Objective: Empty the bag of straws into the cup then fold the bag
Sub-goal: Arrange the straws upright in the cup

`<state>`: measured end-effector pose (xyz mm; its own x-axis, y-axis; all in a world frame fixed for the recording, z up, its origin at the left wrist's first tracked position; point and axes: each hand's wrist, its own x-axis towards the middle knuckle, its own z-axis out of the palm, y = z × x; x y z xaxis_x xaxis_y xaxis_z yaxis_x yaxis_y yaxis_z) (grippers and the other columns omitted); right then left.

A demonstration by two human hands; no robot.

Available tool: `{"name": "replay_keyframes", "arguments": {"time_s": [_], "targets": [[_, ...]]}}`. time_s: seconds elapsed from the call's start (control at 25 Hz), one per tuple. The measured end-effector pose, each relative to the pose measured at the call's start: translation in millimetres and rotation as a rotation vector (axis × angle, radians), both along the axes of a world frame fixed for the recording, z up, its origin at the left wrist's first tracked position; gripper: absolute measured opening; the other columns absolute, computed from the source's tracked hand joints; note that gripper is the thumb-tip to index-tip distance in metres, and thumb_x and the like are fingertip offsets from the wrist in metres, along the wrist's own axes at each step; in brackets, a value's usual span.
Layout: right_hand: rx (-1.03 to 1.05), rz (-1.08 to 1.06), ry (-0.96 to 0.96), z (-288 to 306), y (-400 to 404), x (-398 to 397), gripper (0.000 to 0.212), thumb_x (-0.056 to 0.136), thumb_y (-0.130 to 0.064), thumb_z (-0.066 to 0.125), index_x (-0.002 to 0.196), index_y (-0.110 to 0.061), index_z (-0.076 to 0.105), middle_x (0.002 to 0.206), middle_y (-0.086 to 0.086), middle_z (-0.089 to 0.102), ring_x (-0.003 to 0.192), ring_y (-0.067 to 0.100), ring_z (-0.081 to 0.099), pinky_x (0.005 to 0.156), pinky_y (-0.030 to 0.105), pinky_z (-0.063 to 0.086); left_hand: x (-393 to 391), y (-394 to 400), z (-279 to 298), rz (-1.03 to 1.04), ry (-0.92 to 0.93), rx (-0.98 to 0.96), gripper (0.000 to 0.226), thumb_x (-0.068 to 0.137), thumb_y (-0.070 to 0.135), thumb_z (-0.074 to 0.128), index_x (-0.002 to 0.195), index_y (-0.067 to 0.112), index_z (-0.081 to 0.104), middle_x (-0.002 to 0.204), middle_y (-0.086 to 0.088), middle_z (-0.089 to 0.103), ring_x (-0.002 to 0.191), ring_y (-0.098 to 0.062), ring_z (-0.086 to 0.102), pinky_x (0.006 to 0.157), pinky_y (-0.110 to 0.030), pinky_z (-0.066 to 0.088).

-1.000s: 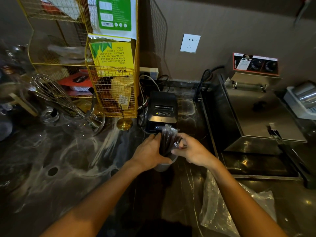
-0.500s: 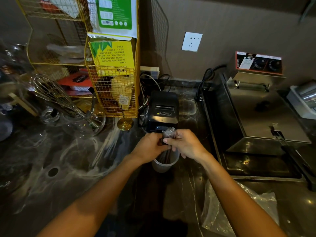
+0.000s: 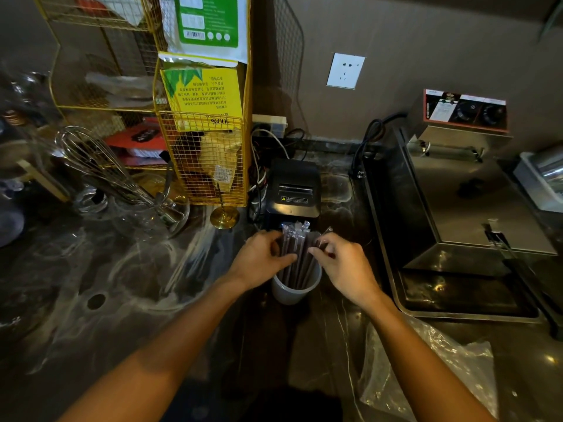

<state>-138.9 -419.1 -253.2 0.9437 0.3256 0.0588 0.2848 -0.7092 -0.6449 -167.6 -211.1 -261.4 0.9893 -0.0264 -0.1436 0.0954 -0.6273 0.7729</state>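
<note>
A: Where are the straws (image 3: 297, 248)?
B: At the centre of the frame, standing in the cup (image 3: 294, 289). The left hand (image 3: 262, 258) and right hand (image 3: 342, 263) pinch the bundle from both sides.
A: And the bag (image 3: 426, 373)?
B: It lies empty at the lower right.

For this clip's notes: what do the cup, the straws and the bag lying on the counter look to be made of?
Cup: likely frosted, translucent plastic; the straws show dimly through its wall.
Straws: dark, probably plastic, each in a clear film sleeve whose tips glint at the top.
Bag: thin clear plastic film, crinkled and shiny, with the dark counter showing through.
</note>
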Motion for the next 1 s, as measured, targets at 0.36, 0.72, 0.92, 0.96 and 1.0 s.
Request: {"name": "replay_keyframes", "arguments": {"time_s": [0.36, 0.72, 0.92, 0.96, 1.0], "targets": [[0.299, -0.155, 0.124, -7, -1, 0, 0.029, 0.095, -0.019, 0.071, 0.104, -0.034, 0.049, 0.078, 0.003, 0.065, 0.063, 0.011, 0.070, 0.051, 0.024, 0.056, 14, 2, 4, -0.043, -0.022, -0.020, 0.027, 0.091, 0.028, 0.073, 0.118, 0.022, 0.069, 0.116, 0.000, 0.066, 0.102, -0.012, 0.070, 0.092, -0.038, 0.061], [0.166, 0.122, 0.299, 18, -2, 21, 0.020, 0.101, -0.024, 0.063, 0.085, -0.017, 0.072, 0.077, 0.015, 0.069, 0.046, 0.005, 0.054, 0.048, 0.024, 0.049, 14, 12, 14, -0.190, 0.030, -0.105, 0.011, 0.101, 0.023, 0.061, 0.102, 0.024, 0.072, 0.087, 0.005, 0.070, 0.079, 0.003, 0.067, 0.072, -0.016, 0.052], [0.133, 0.077, 0.420, 17, -1, 33, 0.011, 0.098, -0.020, 0.068, 0.091, -0.012, 0.070, 0.072, 0.000, 0.067, 0.046, 0.005, 0.055, 0.056, 0.032, 0.055, 18, 11, 18, -0.171, 0.057, -0.097, 0.024, 0.097, 0.014, 0.066, 0.119, 0.020, 0.068, 0.103, 0.004, 0.072, 0.096, -0.004, 0.070, 0.085, -0.024, 0.057], [0.144, 0.064, 0.424, 13, -1, 31, 0.009, 0.097, -0.019, 0.069, 0.094, -0.011, 0.068, 0.073, 0.003, 0.068, 0.046, 0.005, 0.056, 0.054, 0.030, 0.056, 16, 11, 17, -0.154, 0.068, -0.121, 0.036, 0.094, 0.010, 0.068, 0.128, 0.022, 0.063, 0.107, 0.005, 0.071, 0.096, -0.003, 0.070, 0.086, -0.026, 0.059], [0.162, 0.054, 0.425, 10, -2, 29, 0.008, 0.097, -0.018, 0.069, 0.096, -0.011, 0.066, 0.073, 0.004, 0.069, 0.046, 0.005, 0.057, 0.053, 0.030, 0.057, 14, 11, 16, -0.133, 0.087, -0.157, 0.051, 0.092, 0.006, 0.070, 0.138, 0.024, 0.056, 0.110, 0.006, 0.069, 0.092, -0.004, 0.071, 0.082, -0.026, 0.060]]}}
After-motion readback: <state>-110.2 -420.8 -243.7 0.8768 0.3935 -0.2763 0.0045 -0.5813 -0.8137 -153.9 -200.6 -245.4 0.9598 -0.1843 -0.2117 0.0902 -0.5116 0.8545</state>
